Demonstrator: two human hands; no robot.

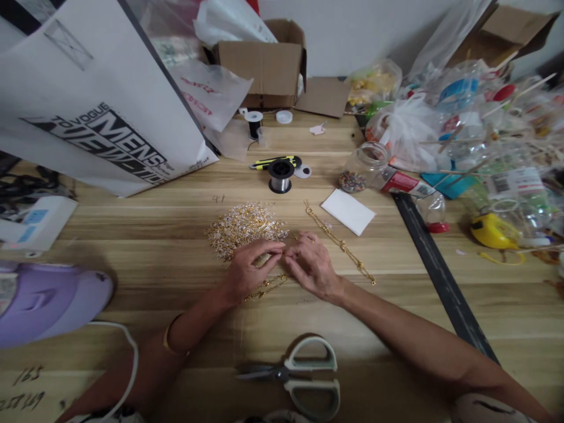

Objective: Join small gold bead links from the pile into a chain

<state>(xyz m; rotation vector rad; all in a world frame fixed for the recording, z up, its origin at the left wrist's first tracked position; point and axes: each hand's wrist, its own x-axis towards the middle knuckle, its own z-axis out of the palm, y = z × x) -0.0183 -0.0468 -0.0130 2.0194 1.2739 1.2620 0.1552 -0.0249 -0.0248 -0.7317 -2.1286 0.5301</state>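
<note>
My left hand [247, 271] is closed in a pinch, thumb against forefinger, at the front edge of a pile of small gold and clear beads or rings [244, 226]. My right hand [315, 269] meets it fingertip to fingertip, its fingers curled and pinched. Whatever tiny thing lies between them is too small to make out. Just below the fingers, a gold chain [268, 289] runs partly under my left hand. Another gold chain [341, 242] is stretched out on the table to the right of my right hand.
Scissors [311, 373] lie near me. Behind the pile stand a wire spool [281, 176] and a yellow-black cutter [264, 163]. A folded white paper [348, 211], a bead jar [359, 170] and cluttered plastic bottles [467, 147] are rightward; a paper bag [101, 100] and purple appliance [57, 302] leftward.
</note>
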